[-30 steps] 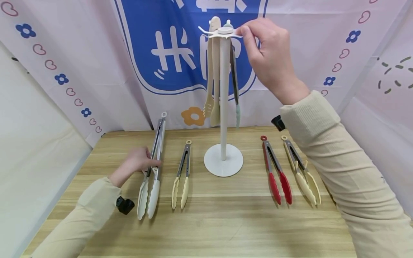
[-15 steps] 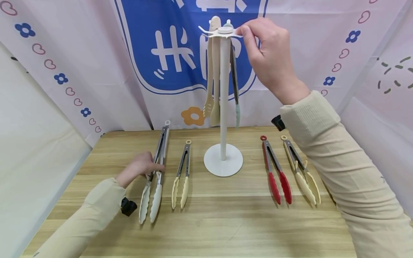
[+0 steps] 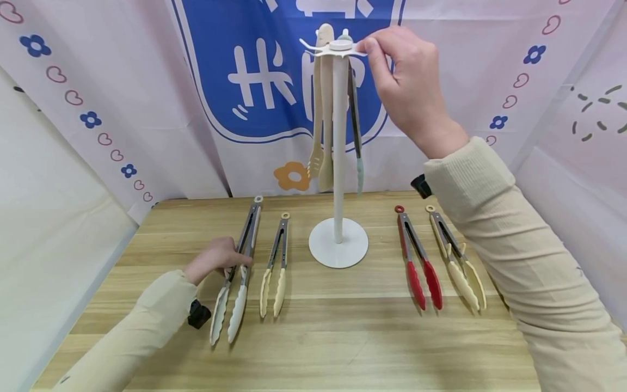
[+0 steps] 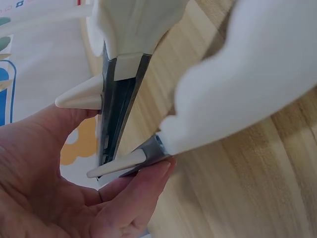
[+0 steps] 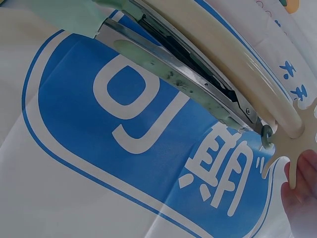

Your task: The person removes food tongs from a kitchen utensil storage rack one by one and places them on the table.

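White tongs (image 3: 249, 244) nearer, ring (image 3: 258, 199) at back edge (image 3: 206, 200)

Stand (image 3: 339, 158) on table (image 3: 362, 348) — tongs (image 3: 281, 291) either side.

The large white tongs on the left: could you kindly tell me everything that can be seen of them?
These tongs have metal arms, scalloped white heads that look like silicone, a small pale spur on each arm, and a pale ring at the far end. Their jaws stand open, heads towards the viewer. The left hand grips them around the middle at the left of the table; whether they touch it is unclear.
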Tool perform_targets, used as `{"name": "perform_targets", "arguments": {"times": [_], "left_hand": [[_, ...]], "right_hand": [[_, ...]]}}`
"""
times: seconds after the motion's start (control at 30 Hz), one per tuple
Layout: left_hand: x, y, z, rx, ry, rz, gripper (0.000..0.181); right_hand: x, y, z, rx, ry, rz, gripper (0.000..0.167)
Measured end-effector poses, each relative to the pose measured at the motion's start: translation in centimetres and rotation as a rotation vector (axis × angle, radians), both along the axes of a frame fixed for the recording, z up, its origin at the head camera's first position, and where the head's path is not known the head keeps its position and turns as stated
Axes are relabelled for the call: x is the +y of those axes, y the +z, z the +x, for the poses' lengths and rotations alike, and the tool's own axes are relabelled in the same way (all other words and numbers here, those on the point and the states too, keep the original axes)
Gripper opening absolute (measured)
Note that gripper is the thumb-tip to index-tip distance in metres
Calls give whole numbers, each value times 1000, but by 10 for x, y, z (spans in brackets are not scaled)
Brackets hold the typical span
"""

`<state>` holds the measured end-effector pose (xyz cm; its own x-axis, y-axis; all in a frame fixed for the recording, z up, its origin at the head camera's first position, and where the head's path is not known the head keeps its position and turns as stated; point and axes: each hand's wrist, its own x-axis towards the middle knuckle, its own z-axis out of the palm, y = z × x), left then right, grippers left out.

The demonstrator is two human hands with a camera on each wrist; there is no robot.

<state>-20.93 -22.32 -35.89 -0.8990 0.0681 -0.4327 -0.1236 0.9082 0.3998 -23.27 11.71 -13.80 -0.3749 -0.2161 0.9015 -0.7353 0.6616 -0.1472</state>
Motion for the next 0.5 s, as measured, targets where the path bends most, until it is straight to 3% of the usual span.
{"name": "perform_targets", "arguments": {"times": [0.33,0.5], "left_hand": [[4,-6,-2,-40,4,-19,34],[5,-10,-2,-30,-6,-28,34]], "right_hand": [[-1,1,3,-30,1,-13,32],[0,1,2,-28,0,-16,32]]}}
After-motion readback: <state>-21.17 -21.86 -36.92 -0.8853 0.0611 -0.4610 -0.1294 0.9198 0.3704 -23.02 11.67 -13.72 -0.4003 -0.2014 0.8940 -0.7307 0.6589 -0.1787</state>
